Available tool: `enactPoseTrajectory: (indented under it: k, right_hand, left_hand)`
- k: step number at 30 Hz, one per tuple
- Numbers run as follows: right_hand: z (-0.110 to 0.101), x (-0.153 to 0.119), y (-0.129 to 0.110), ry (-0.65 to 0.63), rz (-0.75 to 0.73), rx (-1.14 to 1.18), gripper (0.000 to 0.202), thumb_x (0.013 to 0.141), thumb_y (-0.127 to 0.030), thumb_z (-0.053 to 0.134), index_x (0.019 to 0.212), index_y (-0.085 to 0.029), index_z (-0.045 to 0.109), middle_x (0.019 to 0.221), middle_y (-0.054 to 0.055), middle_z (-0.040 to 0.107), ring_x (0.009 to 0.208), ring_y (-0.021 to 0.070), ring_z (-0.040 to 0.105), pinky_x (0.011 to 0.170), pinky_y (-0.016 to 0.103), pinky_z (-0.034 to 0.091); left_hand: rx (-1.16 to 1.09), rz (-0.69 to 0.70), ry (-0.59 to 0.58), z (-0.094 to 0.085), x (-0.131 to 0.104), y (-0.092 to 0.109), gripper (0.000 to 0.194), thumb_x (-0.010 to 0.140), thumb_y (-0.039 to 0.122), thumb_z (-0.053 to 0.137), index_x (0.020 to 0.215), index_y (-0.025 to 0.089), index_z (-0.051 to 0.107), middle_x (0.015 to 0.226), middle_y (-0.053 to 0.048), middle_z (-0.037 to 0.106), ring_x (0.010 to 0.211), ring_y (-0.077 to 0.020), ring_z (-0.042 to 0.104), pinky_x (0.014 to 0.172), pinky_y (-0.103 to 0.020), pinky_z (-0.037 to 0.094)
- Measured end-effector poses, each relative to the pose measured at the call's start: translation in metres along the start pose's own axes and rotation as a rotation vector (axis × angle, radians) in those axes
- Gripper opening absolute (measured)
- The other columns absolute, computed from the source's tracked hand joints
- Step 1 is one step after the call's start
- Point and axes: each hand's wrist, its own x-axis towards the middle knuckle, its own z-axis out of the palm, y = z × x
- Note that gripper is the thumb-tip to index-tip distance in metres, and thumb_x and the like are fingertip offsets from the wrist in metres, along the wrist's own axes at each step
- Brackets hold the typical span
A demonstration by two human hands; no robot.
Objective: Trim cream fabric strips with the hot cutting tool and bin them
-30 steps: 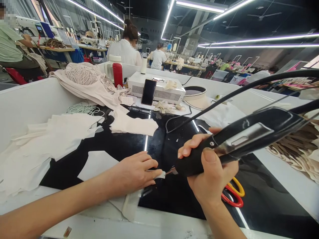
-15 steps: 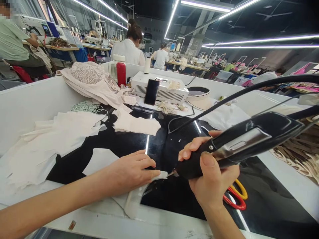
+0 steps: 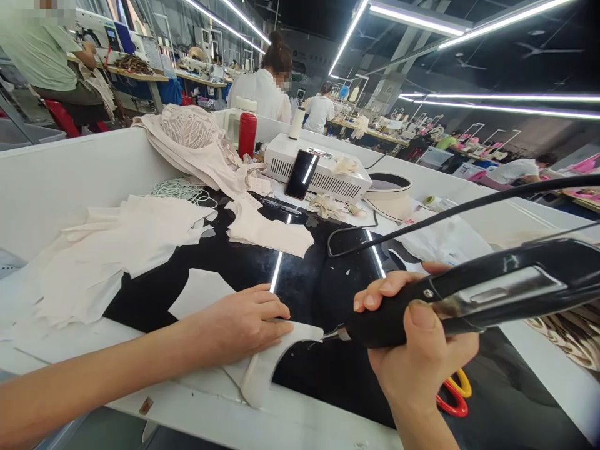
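My left hand (image 3: 250, 322) lies on a pale curved fabric piece (image 3: 297, 337) near the table's front edge, fingers stretched out flat over it. My right hand (image 3: 417, 337) is wrapped round a black corded handheld tool (image 3: 450, 300) with a metal lever on its side. The tool's thin metal tip is at the right end of the fabric piece; I cannot tell whether it touches. Behind my left wrist lies another pale cut piece (image 3: 201, 290). Scissors with red and yellow handles (image 3: 457, 397) lie partly hidden behind my right wrist.
A stack of cream pieces (image 3: 107, 256) fills the left side, with lace garments (image 3: 187, 137) behind. Farther back are a red bottle (image 3: 247, 134), a phone (image 3: 302, 175) against a vented white box (image 3: 332, 181), and a visor (image 3: 391, 194). The tool's cable (image 3: 469, 209) arches right. Co-workers sit beyond.
The view has shifted, so most things sit farther right. The tool tip and my left fingers are farther apart, and more of the fabric piece shows between them. My right hand still grips the tool.
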Motion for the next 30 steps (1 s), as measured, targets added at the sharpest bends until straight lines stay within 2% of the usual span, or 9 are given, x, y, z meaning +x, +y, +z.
enactPoseTrajectory:
  k: [5,11,17,22,30]
  right_hand:
    - [0.012,0.005,-0.001,0.027,0.004,0.017,0.035,0.082,-0.031,0.084,0.111,-0.026,0.066,0.074,-0.006,0.068,0.053,0.0146,0.062,0.048,0.030,0.056]
    - [0.021,0.003,0.009,-0.034,0.005,0.036,0.034,0.085,-0.031,0.084,0.111,-0.025,0.064,0.077,-0.006,0.067,0.054,0.0133,0.063,0.051,0.029,0.057]
    - [0.019,0.005,0.010,-0.017,0.024,0.017,0.031,0.085,-0.023,0.080,0.112,-0.026,0.065,0.077,-0.006,0.069,0.055,0.0139,0.063,0.051,0.030,0.059]
    - [0.013,0.010,0.006,0.046,0.001,-0.002,0.034,0.080,-0.026,0.082,0.110,-0.025,0.066,0.074,-0.006,0.068,0.055,0.0140,0.060,0.049,0.029,0.057]
    - [0.011,0.008,0.008,0.041,-0.001,-0.034,0.033,0.081,-0.026,0.082,0.110,-0.026,0.066,0.075,-0.006,0.068,0.054,0.0146,0.061,0.050,0.030,0.058]
  left_hand:
    - [-0.011,0.013,0.033,0.001,0.002,0.001,0.018,0.110,0.014,0.060,0.120,0.017,0.074,0.110,-0.006,0.075,0.097,-0.0176,0.070,0.110,-0.037,0.055]
    - [-0.017,0.012,0.051,0.003,0.003,0.000,0.015,0.108,0.016,0.065,0.119,0.016,0.075,0.111,-0.006,0.075,0.097,-0.0184,0.068,0.107,-0.036,0.056]
    - [-0.010,0.026,0.065,0.006,0.002,-0.001,0.014,0.106,0.016,0.068,0.118,0.015,0.075,0.111,-0.007,0.076,0.096,-0.0200,0.068,0.105,-0.037,0.056]
    - [-0.015,0.012,0.038,0.005,0.003,0.000,0.015,0.107,0.016,0.066,0.119,0.015,0.074,0.113,-0.008,0.076,0.099,-0.0199,0.068,0.104,-0.036,0.057]
    - [-0.024,0.008,0.027,0.003,0.001,-0.001,0.017,0.106,0.016,0.068,0.122,0.016,0.074,0.115,-0.008,0.076,0.103,-0.0195,0.069,0.108,-0.036,0.056]
